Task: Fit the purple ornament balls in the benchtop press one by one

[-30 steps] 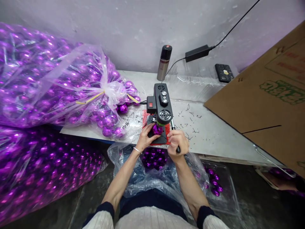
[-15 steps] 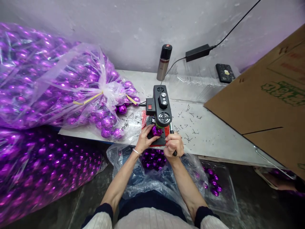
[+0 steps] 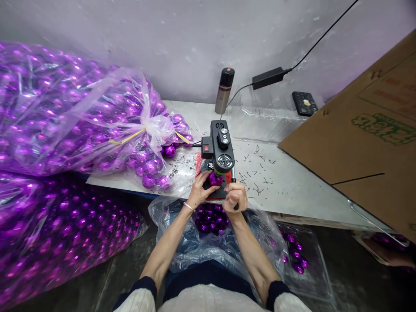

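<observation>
A small black bench press machine (image 3: 223, 145) with round vents and a red switch stands at the table's front edge. Under its head sits a shiny purple faceted ball (image 3: 215, 178). My left hand (image 3: 199, 190) pinches this ball between thumb and fingers from the left. On the machine's right side, my right hand (image 3: 235, 197) is wrapped round its lever handle (image 3: 233, 174), whose black end shows below the fist. More purple balls (image 3: 211, 219) lie in a clear plastic sheet on my lap. The ball's top is hidden by the press head.
Large clear bags of purple balls (image 3: 65, 117) fill the left. A spray can (image 3: 224, 91), a power adapter (image 3: 268, 78) and a phone (image 3: 304, 103) are at the back. A cardboard box (image 3: 364, 138) leans in at right. A clear tray (image 3: 320, 264) holds several balls; dark scraps litter the table (image 3: 292, 182).
The view has shifted slightly. Both hands keep their places, the left on the ball under the press and the right on the lever handle.
</observation>
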`<action>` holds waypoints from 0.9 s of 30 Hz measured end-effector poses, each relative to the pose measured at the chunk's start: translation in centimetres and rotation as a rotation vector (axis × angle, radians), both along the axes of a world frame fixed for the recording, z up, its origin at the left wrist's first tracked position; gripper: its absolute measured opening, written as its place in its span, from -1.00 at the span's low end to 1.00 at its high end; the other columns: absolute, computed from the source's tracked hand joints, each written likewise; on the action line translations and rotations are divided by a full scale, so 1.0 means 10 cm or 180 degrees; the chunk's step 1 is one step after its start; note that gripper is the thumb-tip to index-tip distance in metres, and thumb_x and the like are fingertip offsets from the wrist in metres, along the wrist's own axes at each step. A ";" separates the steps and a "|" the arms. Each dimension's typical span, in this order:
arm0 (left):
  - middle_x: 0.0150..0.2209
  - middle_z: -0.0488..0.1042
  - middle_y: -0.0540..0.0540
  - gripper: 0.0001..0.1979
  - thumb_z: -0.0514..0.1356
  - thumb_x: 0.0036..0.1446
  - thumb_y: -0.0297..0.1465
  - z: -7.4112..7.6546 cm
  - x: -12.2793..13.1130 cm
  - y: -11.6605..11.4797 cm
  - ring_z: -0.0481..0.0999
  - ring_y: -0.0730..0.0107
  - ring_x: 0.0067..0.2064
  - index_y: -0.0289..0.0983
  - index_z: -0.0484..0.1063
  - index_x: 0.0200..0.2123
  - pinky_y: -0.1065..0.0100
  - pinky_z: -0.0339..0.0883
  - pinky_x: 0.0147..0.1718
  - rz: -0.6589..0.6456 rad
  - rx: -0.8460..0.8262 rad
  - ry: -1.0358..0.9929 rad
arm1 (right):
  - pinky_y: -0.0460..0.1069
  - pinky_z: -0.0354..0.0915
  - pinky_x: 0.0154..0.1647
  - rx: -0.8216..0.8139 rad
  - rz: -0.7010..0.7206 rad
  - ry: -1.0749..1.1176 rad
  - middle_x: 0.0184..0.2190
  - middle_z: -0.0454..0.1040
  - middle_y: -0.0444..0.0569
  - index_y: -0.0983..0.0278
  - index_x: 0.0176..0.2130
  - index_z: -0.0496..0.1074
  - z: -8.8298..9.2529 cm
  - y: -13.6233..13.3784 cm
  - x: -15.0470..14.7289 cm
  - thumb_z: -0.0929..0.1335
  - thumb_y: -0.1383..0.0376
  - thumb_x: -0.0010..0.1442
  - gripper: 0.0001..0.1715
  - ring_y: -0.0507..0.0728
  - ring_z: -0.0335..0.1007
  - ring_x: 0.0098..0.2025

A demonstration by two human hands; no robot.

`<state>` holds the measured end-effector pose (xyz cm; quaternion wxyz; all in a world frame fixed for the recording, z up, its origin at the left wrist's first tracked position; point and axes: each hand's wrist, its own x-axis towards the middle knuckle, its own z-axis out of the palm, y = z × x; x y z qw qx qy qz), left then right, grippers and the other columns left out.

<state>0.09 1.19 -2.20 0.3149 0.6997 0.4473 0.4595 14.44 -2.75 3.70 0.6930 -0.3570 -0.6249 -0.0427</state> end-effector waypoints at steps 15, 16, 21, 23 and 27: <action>0.36 0.34 -0.36 -0.33 0.20 0.31 -0.30 -0.02 -0.11 -0.98 0.35 -0.05 0.40 -0.15 0.13 0.44 -0.22 0.25 0.36 -0.0511 0.0669 0.0658 | 0.02 0.25 -0.36 -0.0696 -0.0098 0.0087 -0.49 0.46 -0.11 0.21 -0.48 0.34 0.72 -0.12 0.06 0.28 0.36 0.40 -0.62 0.07 0.42 -0.41; 0.39 0.30 -0.36 -0.33 0.15 0.33 -0.31 0.00 -0.12 -0.97 0.32 -0.05 0.42 -0.16 0.10 0.46 -0.23 0.22 0.37 -0.0623 0.0695 0.0717 | 0.03 0.26 -0.36 -0.0665 -0.0100 0.0105 -0.50 0.46 -0.12 0.20 -0.48 0.34 0.69 -0.12 0.06 0.28 0.36 0.39 -0.62 0.07 0.42 -0.41; 0.38 0.31 -0.31 -0.43 -0.05 0.38 -0.46 0.26 -0.38 -0.16 0.28 0.06 0.43 -0.20 0.18 0.42 -0.14 0.18 0.41 0.0638 0.0574 0.0708 | 0.04 0.24 -0.39 -0.0637 -0.0105 0.0153 -0.54 0.43 -0.12 0.20 -0.51 0.33 0.65 -0.10 0.05 0.28 0.34 0.39 -0.60 0.10 0.42 -0.44; 0.40 0.25 -0.45 -0.44 0.06 0.32 -0.48 0.41 -0.55 0.32 0.22 -0.15 0.45 -0.33 0.25 0.37 -0.27 0.11 0.40 0.1339 0.0381 0.1016 | 0.04 0.24 -0.40 -0.0603 -0.0101 0.0111 -0.54 0.43 -0.12 0.20 -0.51 0.33 0.65 -0.10 0.05 0.27 0.35 0.38 -0.61 0.09 0.42 -0.44; 0.31 0.30 -0.58 -0.49 0.14 0.21 -0.59 0.63 -0.77 0.94 0.33 -0.36 0.33 -0.38 0.38 0.24 -0.36 0.27 0.23 0.1793 -0.0359 0.1929 | 0.03 0.24 -0.40 -0.0526 -0.0134 0.0058 -0.53 0.44 -0.13 0.20 -0.49 0.33 0.63 -0.10 0.04 0.27 0.38 0.38 -0.62 0.08 0.42 -0.44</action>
